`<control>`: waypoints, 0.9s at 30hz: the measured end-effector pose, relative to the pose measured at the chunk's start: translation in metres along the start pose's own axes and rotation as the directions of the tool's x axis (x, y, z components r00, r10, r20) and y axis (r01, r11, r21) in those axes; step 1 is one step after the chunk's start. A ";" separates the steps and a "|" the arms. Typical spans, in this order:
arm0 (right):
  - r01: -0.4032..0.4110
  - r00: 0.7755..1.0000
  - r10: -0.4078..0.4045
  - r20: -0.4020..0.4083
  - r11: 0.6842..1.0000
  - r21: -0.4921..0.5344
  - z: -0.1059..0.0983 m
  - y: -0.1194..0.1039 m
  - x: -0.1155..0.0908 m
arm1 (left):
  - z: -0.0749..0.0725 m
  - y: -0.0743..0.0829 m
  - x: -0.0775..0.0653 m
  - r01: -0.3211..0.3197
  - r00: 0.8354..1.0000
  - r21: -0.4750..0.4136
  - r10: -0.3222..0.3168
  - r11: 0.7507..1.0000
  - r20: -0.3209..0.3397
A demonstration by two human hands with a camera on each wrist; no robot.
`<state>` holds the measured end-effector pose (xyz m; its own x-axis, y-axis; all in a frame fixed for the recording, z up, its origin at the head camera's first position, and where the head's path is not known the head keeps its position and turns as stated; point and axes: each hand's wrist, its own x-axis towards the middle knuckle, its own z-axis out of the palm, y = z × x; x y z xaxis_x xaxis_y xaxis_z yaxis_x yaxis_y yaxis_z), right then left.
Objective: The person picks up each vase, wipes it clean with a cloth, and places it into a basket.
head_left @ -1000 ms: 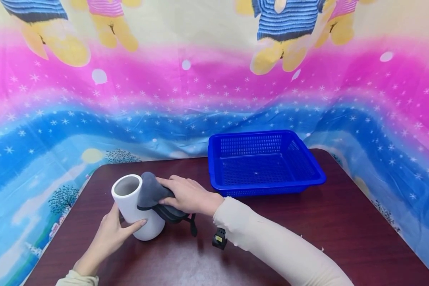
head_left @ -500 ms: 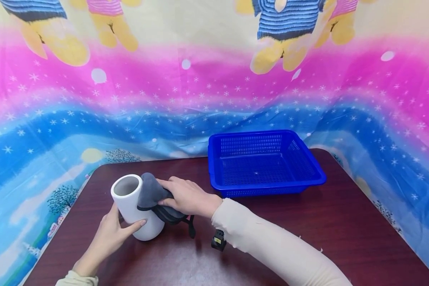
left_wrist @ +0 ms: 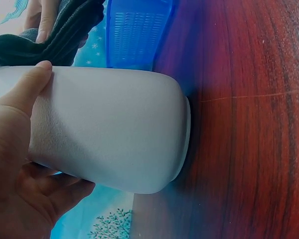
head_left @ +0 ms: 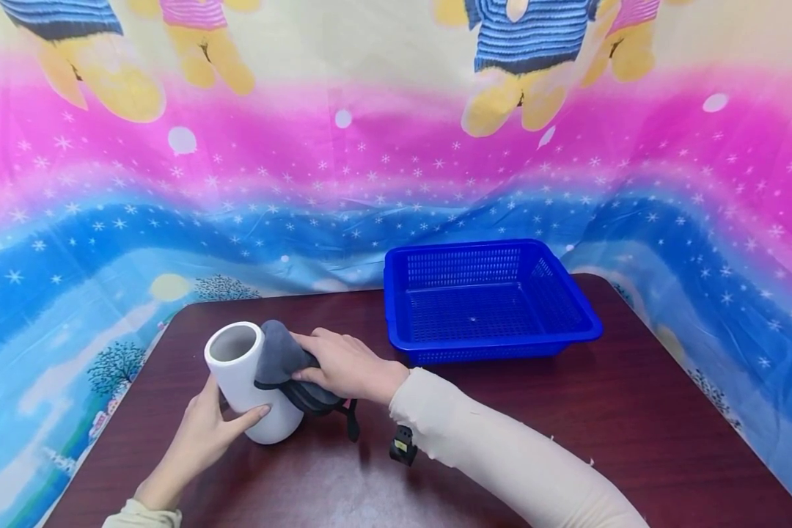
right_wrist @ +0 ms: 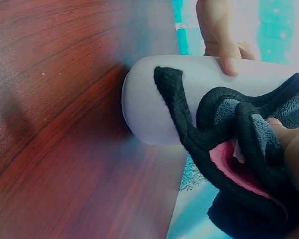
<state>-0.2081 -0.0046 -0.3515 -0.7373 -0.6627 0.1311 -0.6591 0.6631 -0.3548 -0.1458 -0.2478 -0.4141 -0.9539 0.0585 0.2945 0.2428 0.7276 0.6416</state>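
A white cylindrical vase (head_left: 240,385) stands on the table, its round mouth facing up. My left hand (head_left: 198,436) grips it from the left side, thumb across the near face and fingers behind. With my right hand (head_left: 346,361) I hold a bunched grey cloth (head_left: 279,358) with black edging against the vase's upper right side. In the right wrist view, folds of the cloth (right_wrist: 224,109) show a pink patch, and a black loop hangs from it. The vase's base (left_wrist: 184,134) meets the table in the left wrist view. The cloth hides part of the vase's right side.
A blue perforated plastic basket (head_left: 495,312) sits at the back of the dark red-brown wooden table (head_left: 600,411), to the right of the vase. Behind the table hangs a colourful printed cloth backdrop (head_left: 343,169). A small black device (head_left: 403,445) is under my right sleeve.
Almost nothing moves. The right hand and the cloth shift very slightly against the vase; the left hand and vase stay in place.
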 end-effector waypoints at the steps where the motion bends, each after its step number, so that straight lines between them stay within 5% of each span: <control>1: 0.001 1.000 -0.001 0.000 1.000 0.000 0.001 0.000 0.000 | 0.000 0.000 0.000 0.000 1.000 0.000 0.000 1.000 0.003; 27: -0.015 1.000 0.015 0.012 1.000 0.023 0.010 0.002 -0.001 | 0.000 0.000 0.000 0.018 1.000 0.018 -0.018 1.000 0.007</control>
<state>-0.2076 -0.0063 -0.3618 -0.7454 -0.6566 0.1149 -0.6441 0.6650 -0.3781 -0.1460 -0.2483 -0.4139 -0.9592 0.0501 0.2783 0.2227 0.7405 0.6341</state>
